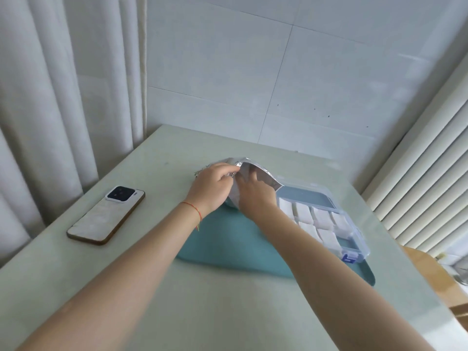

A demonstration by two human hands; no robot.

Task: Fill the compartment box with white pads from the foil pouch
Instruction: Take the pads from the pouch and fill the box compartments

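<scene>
The clear compartment box (326,219) sits on a teal mat (228,244) on the pale tabletop (152,300), and it is my landmark here. Most of the little rooms in the box already have white pads (306,214) in them, so I think the job is more than half done. The long room along the far side of the box looks bare, and the room at the near corner by the blue latch (349,257) looks bare too, so there is more to fill. The foil pouch (255,171) stands just to the left of the box, touching its far left corner, with its mouth open. The left hand (212,188) is on the far side of the pouch from the box, and its grip pinches the rim of the pouch to hold it open. The right hand (253,193) lies between the pouch and the box, with its fingers reaching into the pouch mouth. The fingertips are hidden inside, so I cannot tell if its grip has a pad. Both arms stretch forward from the near edge. A phone (106,216) lies well to the left of the box.
</scene>
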